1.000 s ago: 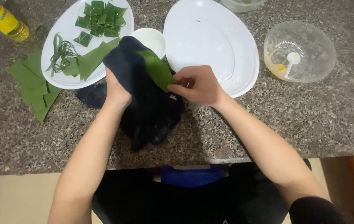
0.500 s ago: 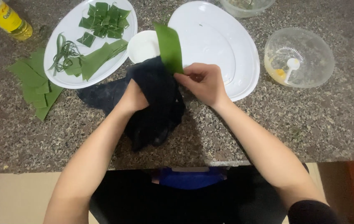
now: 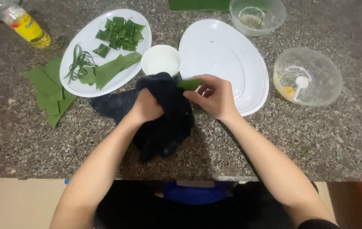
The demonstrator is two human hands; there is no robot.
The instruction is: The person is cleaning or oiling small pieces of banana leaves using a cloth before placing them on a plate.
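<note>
Left hand: my left hand (image 3: 147, 107) is closed around a bunch of the dark cloth (image 3: 164, 118), pressing it against the leaf strip.
Right hand: my right hand (image 3: 213, 96) pinches the green leaf strip (image 3: 189, 83) between thumb and fingertips, the other fingers curled in.
Leaf strip: only a short green end shows, poking out between the cloth and my right fingers, just below the small white bowl (image 3: 161, 60); the remainder is hidden in the cloth.
Dark cloth: it lies crumpled on the speckled stone counter (image 3: 308, 140), directly below the small white bowl, and trails away to the left.
Oval plate with leaves: a white oval plate (image 3: 72, 70) sits left of the small white bowl, holding cut leaf squares (image 3: 119, 33), thin leaf strings (image 3: 78, 63) and a folded leaf piece (image 3: 113, 68).
Loose leaves: a stack of leaf pieces (image 3: 49, 91) lies on the counter further left, beyond that plate.
Empty plate: a large white oval plate (image 3: 232, 46) sits just right of the small white bowl, my right hand over its lower edge.
Clear bowls: one clear bowl (image 3: 312, 70) with a white spoon (image 3: 300, 82) and yellowish residue stands well right of the small white bowl; another clear bowl (image 3: 257, 15) stands up and to the right.
Bottle: a bottle of yellow liquid (image 3: 26, 27) lies far left of the small white bowl.
</note>
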